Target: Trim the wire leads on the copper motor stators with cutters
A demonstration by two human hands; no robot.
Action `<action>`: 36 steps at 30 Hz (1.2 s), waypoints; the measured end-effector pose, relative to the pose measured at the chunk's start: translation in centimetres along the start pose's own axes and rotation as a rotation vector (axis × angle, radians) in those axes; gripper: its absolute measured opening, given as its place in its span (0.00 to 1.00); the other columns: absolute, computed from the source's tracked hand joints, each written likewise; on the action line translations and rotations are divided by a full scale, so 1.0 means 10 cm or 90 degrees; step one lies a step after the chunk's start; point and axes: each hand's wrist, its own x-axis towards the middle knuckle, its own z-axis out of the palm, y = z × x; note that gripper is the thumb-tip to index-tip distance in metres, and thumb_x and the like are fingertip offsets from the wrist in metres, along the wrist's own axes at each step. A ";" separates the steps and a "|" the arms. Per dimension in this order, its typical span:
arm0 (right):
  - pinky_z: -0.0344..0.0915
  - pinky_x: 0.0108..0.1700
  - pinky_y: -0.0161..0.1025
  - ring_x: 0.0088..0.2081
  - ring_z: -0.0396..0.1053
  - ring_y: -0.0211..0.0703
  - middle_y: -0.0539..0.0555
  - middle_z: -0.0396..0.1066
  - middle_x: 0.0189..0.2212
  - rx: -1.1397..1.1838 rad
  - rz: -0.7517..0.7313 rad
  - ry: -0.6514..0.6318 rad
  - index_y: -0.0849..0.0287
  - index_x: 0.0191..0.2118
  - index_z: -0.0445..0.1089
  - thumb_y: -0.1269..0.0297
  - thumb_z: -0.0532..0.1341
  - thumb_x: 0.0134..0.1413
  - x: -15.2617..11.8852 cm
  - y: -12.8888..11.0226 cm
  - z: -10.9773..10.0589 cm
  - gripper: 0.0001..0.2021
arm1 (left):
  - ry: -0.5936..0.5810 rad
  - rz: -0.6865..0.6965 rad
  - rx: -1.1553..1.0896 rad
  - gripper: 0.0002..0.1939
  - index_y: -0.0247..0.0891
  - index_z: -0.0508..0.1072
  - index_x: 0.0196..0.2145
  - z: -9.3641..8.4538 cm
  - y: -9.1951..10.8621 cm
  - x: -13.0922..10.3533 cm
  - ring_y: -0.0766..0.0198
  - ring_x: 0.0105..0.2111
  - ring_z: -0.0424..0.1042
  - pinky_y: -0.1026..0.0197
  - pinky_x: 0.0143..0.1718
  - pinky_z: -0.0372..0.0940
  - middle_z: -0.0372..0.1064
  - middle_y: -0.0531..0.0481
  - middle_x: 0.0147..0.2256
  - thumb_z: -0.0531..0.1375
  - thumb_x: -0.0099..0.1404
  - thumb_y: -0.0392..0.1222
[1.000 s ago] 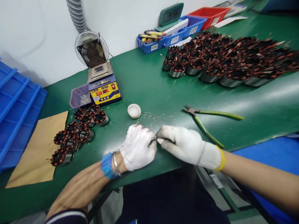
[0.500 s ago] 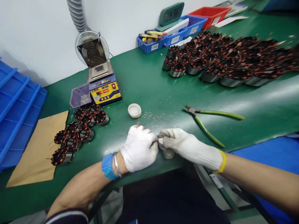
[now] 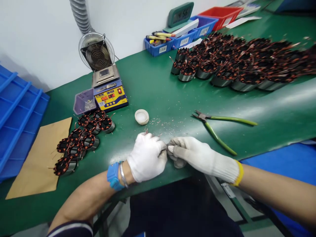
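My left hand [image 3: 148, 158], in a white glove, is closed around a stator that it almost wholly hides. Thin copper wire ends [image 3: 146, 131] poke out above its knuckles, like those on the stators nearby. Against its fingertips, my gloved right hand [image 3: 189, 151] is closed in a pinch at what looks like a wire end, mostly covered by the fingers. Green-handled cutting pliers [image 3: 217, 131] lie with their handles apart to the right. A small round white dish [image 3: 141, 117] stands beyond my left hand, beside scattered tiny clippings [image 3: 164, 122].
Several copper-wound stators [image 3: 90, 141] stand at left, partly on brown card [image 3: 32, 171]. Many more stators [image 3: 222, 74] crowd the back right. A solder pot [image 3: 111, 98] with a fan stands behind a purple tray [image 3: 84, 101]. Blue bins [image 3: 158, 50] and a clock [image 3: 180, 14] line the wall.
My right wrist has turned slightly and the forearm sits a little lower. Both hands keep their grip at the same place. The solder pot's display reads differently.
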 end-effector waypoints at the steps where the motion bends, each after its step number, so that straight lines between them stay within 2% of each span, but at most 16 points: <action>1: 0.67 0.29 0.38 0.26 0.73 0.44 0.54 0.75 0.25 -0.095 -0.066 0.042 0.58 0.32 0.70 0.55 0.53 0.64 -0.01 0.01 -0.03 0.15 | -0.002 0.000 -0.003 0.08 0.40 0.74 0.29 0.00 0.00 0.00 0.56 0.35 0.70 0.51 0.45 0.64 0.73 0.49 0.29 0.57 0.65 0.36; 4: 0.71 0.44 0.48 0.38 0.76 0.51 0.61 0.79 0.38 -0.477 -0.411 0.185 0.60 0.42 0.75 0.63 0.56 0.64 -0.02 0.01 -0.17 0.11 | 0.004 0.001 -0.005 0.08 0.40 0.75 0.30 -0.01 0.02 0.00 0.56 0.35 0.70 0.50 0.45 0.64 0.73 0.49 0.29 0.57 0.65 0.36; 6: 0.69 0.52 0.54 0.40 0.75 0.51 0.62 0.79 0.40 -0.642 -0.608 0.208 0.62 0.43 0.76 0.72 0.54 0.63 -0.02 -0.01 -0.24 0.12 | 0.007 0.002 0.002 0.08 0.40 0.74 0.29 0.00 0.02 0.00 0.56 0.35 0.70 0.51 0.45 0.64 0.73 0.49 0.29 0.57 0.65 0.36; 8: 0.67 0.55 0.56 0.38 0.75 0.49 0.61 0.80 0.38 -0.680 -0.661 0.183 0.61 0.40 0.76 0.78 0.51 0.61 -0.01 -0.03 -0.24 0.15 | 0.008 0.000 0.010 0.08 0.40 0.74 0.29 0.01 0.01 -0.01 0.56 0.36 0.70 0.51 0.45 0.64 0.73 0.49 0.29 0.57 0.65 0.36; 9: 0.67 0.54 0.55 0.37 0.75 0.49 0.61 0.79 0.37 -0.644 -0.624 0.166 0.61 0.39 0.76 0.77 0.52 0.61 -0.01 -0.04 -0.21 0.15 | 0.007 0.000 0.010 0.08 0.40 0.74 0.30 0.01 0.01 -0.01 0.56 0.36 0.70 0.51 0.45 0.63 0.73 0.49 0.30 0.57 0.65 0.37; 13: 0.72 0.37 0.42 0.29 0.74 0.45 0.57 0.77 0.29 -0.261 -0.208 0.087 0.59 0.34 0.72 0.63 0.52 0.65 -0.01 -0.04 -0.03 0.13 | -0.001 0.005 0.006 0.08 0.40 0.74 0.29 0.01 -0.01 -0.01 0.57 0.35 0.70 0.51 0.45 0.63 0.73 0.49 0.29 0.57 0.65 0.37; 15: 0.68 0.28 0.36 0.23 0.71 0.40 0.52 0.73 0.23 -0.136 -0.087 0.022 0.58 0.31 0.68 0.61 0.48 0.68 -0.02 -0.04 0.01 0.17 | -0.001 0.010 0.007 0.08 0.40 0.73 0.29 0.00 -0.01 -0.01 0.57 0.35 0.70 0.51 0.45 0.63 0.73 0.49 0.29 0.56 0.66 0.36; 18: 0.67 0.30 0.38 0.27 0.73 0.42 0.54 0.75 0.27 -0.230 -0.149 0.027 0.59 0.34 0.70 0.60 0.50 0.68 -0.03 -0.02 -0.06 0.16 | -0.002 0.013 0.009 0.09 0.40 0.73 0.29 -0.01 -0.01 -0.01 0.57 0.35 0.70 0.51 0.44 0.63 0.73 0.49 0.29 0.56 0.66 0.36; 22: 0.66 0.47 0.49 0.40 0.73 0.51 0.61 0.77 0.40 -0.638 -0.496 0.155 0.61 0.43 0.75 0.69 0.57 0.62 0.00 0.01 -0.17 0.10 | 0.006 0.015 0.007 0.08 0.40 0.74 0.29 -0.01 0.00 0.00 0.57 0.35 0.70 0.51 0.45 0.63 0.73 0.49 0.29 0.57 0.65 0.36; 23: 0.65 0.48 0.49 0.39 0.73 0.50 0.61 0.77 0.39 -0.700 -0.555 0.153 0.61 0.42 0.75 0.72 0.56 0.61 0.01 0.01 -0.17 0.10 | 0.007 0.015 0.007 0.08 0.40 0.73 0.29 0.00 0.00 0.00 0.57 0.35 0.70 0.51 0.45 0.63 0.72 0.49 0.29 0.57 0.65 0.36; 25: 0.64 0.44 0.45 0.35 0.70 0.47 0.59 0.76 0.34 -0.753 -0.585 0.139 0.60 0.37 0.74 0.75 0.56 0.58 0.02 -0.01 -0.18 0.09 | 0.003 0.014 0.009 0.09 0.40 0.73 0.28 0.00 -0.01 -0.01 0.57 0.35 0.70 0.52 0.45 0.63 0.72 0.49 0.29 0.57 0.66 0.36; 27: 0.60 0.36 0.42 0.30 0.67 0.45 0.57 0.72 0.28 -0.760 -0.523 0.149 0.59 0.32 0.72 0.70 0.57 0.59 0.01 -0.03 -0.24 0.08 | -0.008 0.010 0.010 0.09 0.40 0.73 0.29 -0.01 -0.01 -0.02 0.57 0.35 0.70 0.53 0.43 0.63 0.72 0.49 0.29 0.56 0.66 0.36; 30: 0.55 0.31 0.40 0.27 0.65 0.44 0.57 0.70 0.26 -0.753 -0.296 0.236 0.59 0.31 0.70 0.64 0.53 0.64 -0.06 0.00 -0.51 0.13 | -0.016 -0.012 0.015 0.08 0.41 0.73 0.29 -0.01 -0.02 -0.04 0.57 0.35 0.70 0.54 0.39 0.63 0.73 0.49 0.30 0.56 0.65 0.35; 32: 0.58 0.32 0.42 0.29 0.68 0.47 0.59 0.72 0.31 -0.710 -0.121 0.254 0.60 0.37 0.71 0.59 0.49 0.68 -0.15 0.10 -0.75 0.16 | -0.007 -0.027 0.021 0.08 0.41 0.72 0.28 -0.01 -0.02 -0.06 0.56 0.34 0.70 0.53 0.38 0.63 0.73 0.49 0.30 0.56 0.64 0.35; 34: 0.66 0.40 0.47 0.41 0.72 0.56 0.65 0.73 0.45 -0.674 -0.056 0.298 0.61 0.50 0.71 0.51 0.51 0.65 -0.27 0.27 -0.95 0.21 | 0.014 -0.035 0.030 0.08 0.41 0.72 0.29 0.01 -0.02 -0.07 0.56 0.34 0.70 0.52 0.39 0.64 0.72 0.49 0.29 0.56 0.64 0.35; 36: 0.67 0.48 0.54 0.54 0.67 0.69 0.73 0.63 0.59 -0.696 0.011 0.340 0.65 0.62 0.62 0.39 0.59 0.52 -0.38 0.48 -1.07 0.40 | 0.034 -0.032 0.039 0.08 0.41 0.73 0.30 0.01 -0.01 -0.07 0.56 0.34 0.70 0.50 0.45 0.66 0.72 0.49 0.29 0.56 0.65 0.36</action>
